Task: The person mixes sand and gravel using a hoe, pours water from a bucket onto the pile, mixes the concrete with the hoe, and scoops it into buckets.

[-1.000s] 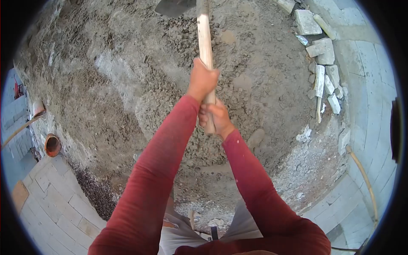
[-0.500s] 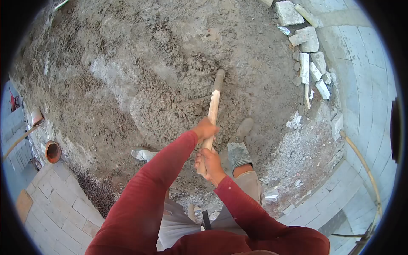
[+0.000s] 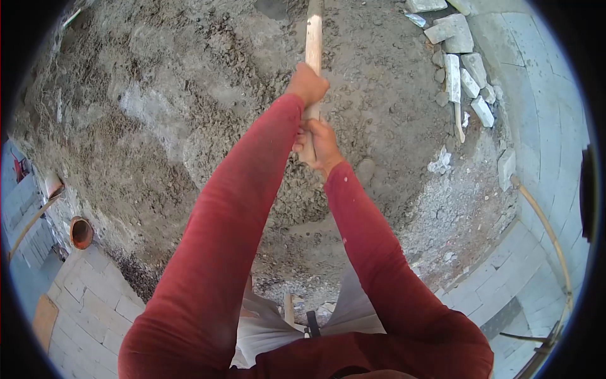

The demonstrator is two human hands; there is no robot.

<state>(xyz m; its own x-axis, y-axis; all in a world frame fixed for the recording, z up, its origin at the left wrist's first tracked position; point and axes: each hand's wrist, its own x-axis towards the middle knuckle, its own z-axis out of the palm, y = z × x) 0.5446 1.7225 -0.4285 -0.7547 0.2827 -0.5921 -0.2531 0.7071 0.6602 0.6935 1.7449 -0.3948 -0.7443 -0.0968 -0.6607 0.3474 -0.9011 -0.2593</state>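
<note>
A long wooden tool handle [image 3: 314, 39] runs from between my hands up past the top edge of the view. Its upper part is coated grey, and the tool's working end cannot be made out. My left hand [image 3: 307, 84] is wrapped round the handle higher up, arm stretched forward. Just below it, my right hand [image 3: 323, 142] grips the handle close to its butt end. Beneath both hands lies a broad spread of wet, lumpy grey mortar [image 3: 221, 126].
Broken pale blocks [image 3: 457, 33] and smaller pieces line the right edge of the mortar. A clay-coloured pot [image 3: 81, 233] lies at the left, near grey paving [image 3: 95, 303]. Another long curved handle [image 3: 548, 234] leans at the right, by a heap of pale gravel [image 3: 435, 208].
Both hands have moved up and forward in the view, carrying the handle away from my body. Its grey-coated part has slid to the top edge. My boots are now hidden.
</note>
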